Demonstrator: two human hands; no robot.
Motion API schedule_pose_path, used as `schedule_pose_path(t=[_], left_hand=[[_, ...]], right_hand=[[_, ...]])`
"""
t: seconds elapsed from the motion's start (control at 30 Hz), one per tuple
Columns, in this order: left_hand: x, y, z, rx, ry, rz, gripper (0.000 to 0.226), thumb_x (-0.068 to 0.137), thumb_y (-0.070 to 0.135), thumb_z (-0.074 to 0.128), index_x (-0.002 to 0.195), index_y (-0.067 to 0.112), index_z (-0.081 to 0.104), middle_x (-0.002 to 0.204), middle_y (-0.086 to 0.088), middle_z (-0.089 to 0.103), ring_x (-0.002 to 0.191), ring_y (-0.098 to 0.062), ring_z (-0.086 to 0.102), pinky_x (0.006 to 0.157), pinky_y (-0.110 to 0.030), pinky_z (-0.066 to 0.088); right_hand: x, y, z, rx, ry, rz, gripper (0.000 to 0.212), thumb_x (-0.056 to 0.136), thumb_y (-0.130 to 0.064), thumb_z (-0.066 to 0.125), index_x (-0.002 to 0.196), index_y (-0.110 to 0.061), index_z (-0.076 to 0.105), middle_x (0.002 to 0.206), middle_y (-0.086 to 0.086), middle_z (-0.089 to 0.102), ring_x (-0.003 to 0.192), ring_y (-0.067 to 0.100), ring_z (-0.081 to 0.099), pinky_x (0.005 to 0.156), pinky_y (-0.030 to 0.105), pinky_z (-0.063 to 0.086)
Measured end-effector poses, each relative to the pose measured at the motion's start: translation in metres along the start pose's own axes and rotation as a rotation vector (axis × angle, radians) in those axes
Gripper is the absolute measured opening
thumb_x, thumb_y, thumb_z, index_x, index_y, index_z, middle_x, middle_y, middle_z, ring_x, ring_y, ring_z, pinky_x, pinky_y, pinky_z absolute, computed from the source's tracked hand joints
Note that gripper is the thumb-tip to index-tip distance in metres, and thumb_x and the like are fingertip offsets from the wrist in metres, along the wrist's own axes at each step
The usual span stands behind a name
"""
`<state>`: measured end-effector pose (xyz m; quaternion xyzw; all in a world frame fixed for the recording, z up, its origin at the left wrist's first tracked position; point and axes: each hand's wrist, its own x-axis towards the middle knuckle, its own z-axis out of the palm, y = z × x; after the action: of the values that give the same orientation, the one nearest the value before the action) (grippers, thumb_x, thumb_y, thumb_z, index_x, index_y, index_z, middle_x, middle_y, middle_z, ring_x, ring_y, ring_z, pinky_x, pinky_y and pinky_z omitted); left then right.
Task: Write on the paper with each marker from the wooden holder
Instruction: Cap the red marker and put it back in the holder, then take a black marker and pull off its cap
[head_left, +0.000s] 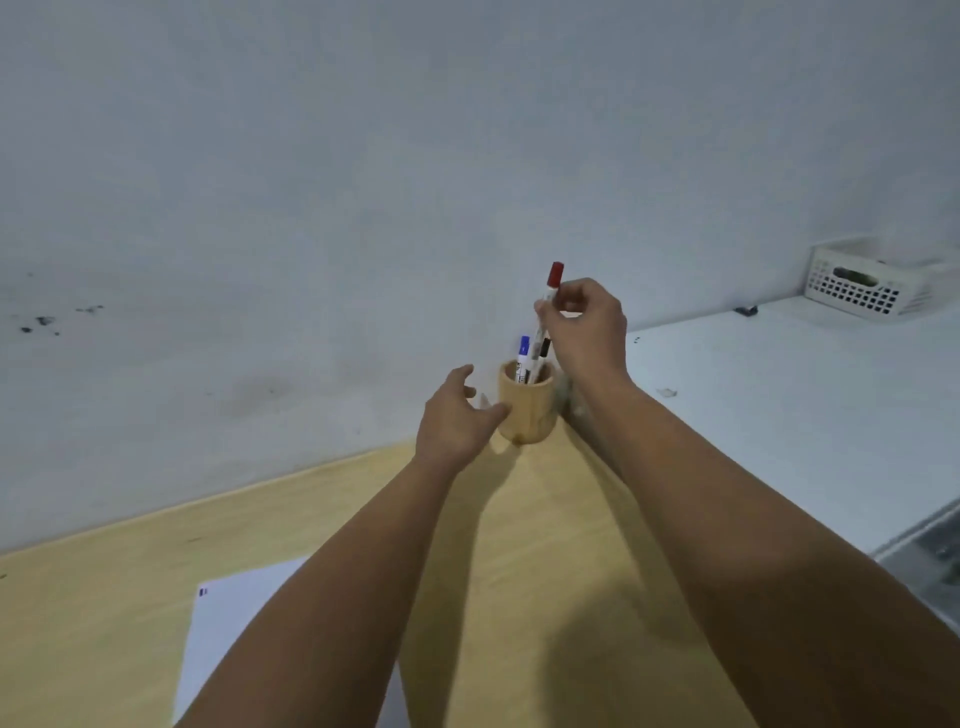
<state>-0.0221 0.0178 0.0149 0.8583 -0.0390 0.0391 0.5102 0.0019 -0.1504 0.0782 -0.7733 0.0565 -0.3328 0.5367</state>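
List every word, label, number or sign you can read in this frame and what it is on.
None can be read.
Blue marker in the wooden holder: dark print on its white barrel, too blurred.
Red marker in the right hand: no print shows.
Paper: a small blue mark at its corner, too small.

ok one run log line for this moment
right hand: pinching red-capped marker | left hand: open beside round wooden holder
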Motion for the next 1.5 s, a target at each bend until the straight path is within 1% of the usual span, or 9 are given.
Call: schedule_pose_path(t=[0.23, 0.37, 0.53, 0.63, 0.83, 0.97, 1.1, 1.27, 1.5], left_hand=[[0.03, -0.009, 0.047, 0.058, -0.063, 0.056, 0.077, 0.079, 0.03, 0.084, 0.146, 0.024, 0.047, 0.132, 0.0, 0.065, 0.119, -0.024, 0.065, 0.09, -0.037, 0.053], [0.027, -0.014, 0.058, 0.082, -0.047, 0.122, 0.071, 0.074, 0.037, 0.069, 0.139, 0.041, 0.042, 0.123, 0.014, 0.068, 0.107, -0.016, 0.067, 0.083, -0.043, 0.058], [0.026, -0.019, 0.067, 0.135, 0.04, 0.115, 0.072, 0.084, 0.04, 0.076, 0.144, 0.041, 0.038, 0.132, 0.012, 0.065, 0.111, -0.018, 0.067, 0.085, -0.044, 0.06], [0.028, -0.021, 0.067, 0.141, 0.042, 0.104, 0.074, 0.083, 0.041, 0.077, 0.144, 0.044, 0.035, 0.131, 0.012, 0.066, 0.11, -0.017, 0.067, 0.085, -0.045, 0.06], [0.031, -0.02, 0.069, 0.133, 0.032, 0.09, 0.066, 0.088, 0.037, 0.075, 0.144, 0.04, 0.039, 0.117, 0.018, 0.062, 0.099, -0.013, 0.064, 0.082, -0.034, 0.055], [0.028, -0.018, 0.055, 0.23, 0.004, 0.095, 0.084, 0.087, 0.033, 0.077, 0.157, 0.025, 0.031, 0.144, -0.001, 0.061, 0.128, -0.025, 0.061, 0.092, -0.039, 0.052], [0.014, -0.007, 0.027, 0.25, 0.077, 0.069, 0.064, 0.094, 0.042, 0.067, 0.151, 0.024, 0.045, 0.143, -0.003, 0.062, 0.126, -0.022, 0.062, 0.099, -0.042, 0.053], [-0.02, 0.013, -0.032, 0.209, 0.153, 0.084, 0.048, 0.095, 0.064, 0.052, 0.119, 0.026, 0.067, 0.119, 0.007, 0.071, 0.106, -0.017, 0.068, 0.093, -0.043, 0.055], [-0.087, 0.02, -0.126, 0.01, 0.207, 0.041, 0.092, 0.085, 0.087, 0.034, 0.093, 0.002, 0.066, 0.092, -0.013, 0.072, 0.09, -0.032, 0.07, 0.086, -0.056, 0.059]], right_hand=[[0.01, 0.05, 0.021, -0.12, -0.106, 0.111, 0.019, 0.082, -0.036, 0.087, 0.082, -0.031, 0.069, 0.079, -0.014, 0.077, 0.081, 0.007, 0.076, 0.083, 0.037, 0.064], [-0.002, 0.065, 0.032, -0.196, -0.108, 0.068, 0.038, 0.091, -0.067, 0.067, 0.087, -0.031, 0.078, 0.085, -0.018, 0.077, 0.089, 0.01, 0.075, 0.085, 0.036, 0.059], [0.001, 0.072, 0.035, -0.238, -0.051, 0.11, 0.03, 0.1, -0.028, 0.061, 0.127, -0.022, 0.073, 0.119, -0.002, 0.072, 0.109, 0.018, 0.069, 0.087, 0.032, 0.053], [0.003, 0.076, 0.038, -0.24, -0.109, 0.188, 0.015, 0.095, -0.026, 0.068, 0.105, -0.025, 0.08, 0.092, -0.004, 0.078, 0.086, 0.018, 0.072, 0.069, 0.03, 0.049], [0.009, 0.077, 0.036, -0.23, -0.11, 0.225, 0.022, 0.096, -0.032, 0.076, 0.109, -0.018, 0.084, 0.101, 0.001, 0.082, 0.092, 0.021, 0.075, 0.08, 0.034, 0.057], [0.01, 0.054, 0.024, -0.101, -0.023, 0.132, 0.021, 0.097, -0.033, 0.074, 0.111, -0.018, 0.079, 0.108, -0.004, 0.08, 0.101, 0.015, 0.074, 0.09, 0.035, 0.059], [0.013, 0.011, 0.007, 0.06, 0.035, 0.006, 0.005, 0.102, -0.021, 0.071, 0.105, -0.018, 0.074, 0.088, -0.011, 0.076, 0.079, -0.006, 0.07, 0.076, 0.012, 0.053], [-0.014, -0.044, 0.003, 0.209, -0.256, 0.007, 0.015, 0.104, -0.017, 0.068, 0.1, -0.029, 0.076, 0.089, -0.002, 0.078, 0.079, 0.016, 0.075, 0.081, 0.035, 0.063], [-0.116, -0.081, 0.016, 0.125, -0.632, 0.114, 0.02, 0.104, -0.015, 0.064, 0.115, -0.014, 0.081, 0.092, 0.005, 0.078, 0.064, 0.016, 0.062, 0.058, 0.027, 0.047]])
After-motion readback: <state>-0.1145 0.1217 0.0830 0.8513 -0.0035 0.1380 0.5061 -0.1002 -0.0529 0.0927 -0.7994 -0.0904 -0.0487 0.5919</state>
